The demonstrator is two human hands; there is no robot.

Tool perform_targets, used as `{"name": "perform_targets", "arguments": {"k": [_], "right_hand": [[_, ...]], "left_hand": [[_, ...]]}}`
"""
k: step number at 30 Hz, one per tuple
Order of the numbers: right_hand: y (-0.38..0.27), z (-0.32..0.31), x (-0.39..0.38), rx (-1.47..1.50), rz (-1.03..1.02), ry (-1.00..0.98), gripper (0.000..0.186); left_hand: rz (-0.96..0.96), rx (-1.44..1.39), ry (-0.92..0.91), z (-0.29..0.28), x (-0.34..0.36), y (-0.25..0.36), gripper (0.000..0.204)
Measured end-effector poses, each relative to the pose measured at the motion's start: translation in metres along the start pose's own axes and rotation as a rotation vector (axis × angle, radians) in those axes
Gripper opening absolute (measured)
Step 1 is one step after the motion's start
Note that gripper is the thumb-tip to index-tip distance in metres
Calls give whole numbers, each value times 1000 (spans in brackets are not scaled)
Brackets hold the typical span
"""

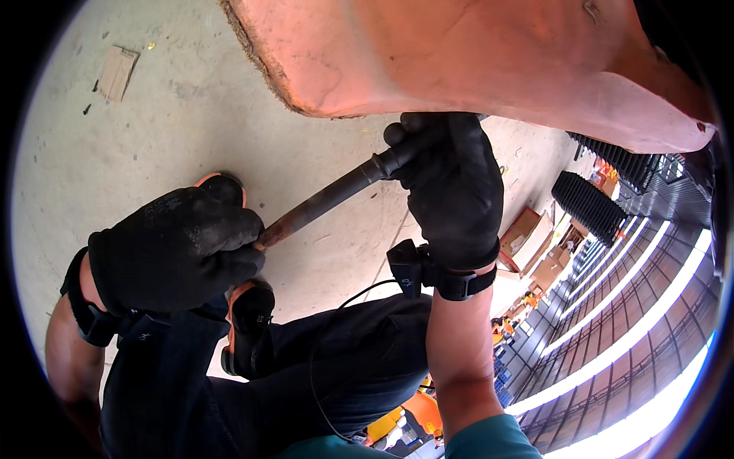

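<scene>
- the left hand (pixel 180 245) has its fingers curled around the near, rusty end of a dark bar (pixel 329 200).
- the right hand (pixel 455 191) grasps the bar's far right end, just beside the orange panel (pixel 459 53); some fingers are partly hidden.
- the bar slants between them, so handling seems underway.
- i cannot tell what is done or left behind the panel.
</scene>
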State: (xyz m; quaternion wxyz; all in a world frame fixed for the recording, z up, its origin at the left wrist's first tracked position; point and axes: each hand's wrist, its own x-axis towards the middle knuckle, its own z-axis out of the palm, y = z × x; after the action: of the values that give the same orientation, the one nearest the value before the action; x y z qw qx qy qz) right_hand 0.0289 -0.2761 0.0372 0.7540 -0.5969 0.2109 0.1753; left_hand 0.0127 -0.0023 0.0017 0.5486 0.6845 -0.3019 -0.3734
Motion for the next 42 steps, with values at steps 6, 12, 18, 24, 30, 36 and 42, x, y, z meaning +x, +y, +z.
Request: {"name": "perform_targets", "arguments": {"k": [6,12,18,24,30,36,42], "right_hand": [[-4,-4,0,83,-6,30,39],[-2,-11,-1,145,-7,20,37],[-4,-9,-4,215,-25,32,36],[-7,-10,-2,210,-31,26,38],[-7,-14,-2,243,-63,-46,37],[-6,-14,0,242,-73,-76,36],[-7,-11,0,232,-67,-25,37]], "left_hand": [[124,28,90,5,2,-1,10],[31,76,-7,-1,1,6,8],[-28,-22,65,3,1,6,8],[58,-60,79,2,3,-1,13],[22,-118,70,1,4,4,12],[52,-117,86,1,4,4,12],[16,-142,84,0,2,4,10]]}}
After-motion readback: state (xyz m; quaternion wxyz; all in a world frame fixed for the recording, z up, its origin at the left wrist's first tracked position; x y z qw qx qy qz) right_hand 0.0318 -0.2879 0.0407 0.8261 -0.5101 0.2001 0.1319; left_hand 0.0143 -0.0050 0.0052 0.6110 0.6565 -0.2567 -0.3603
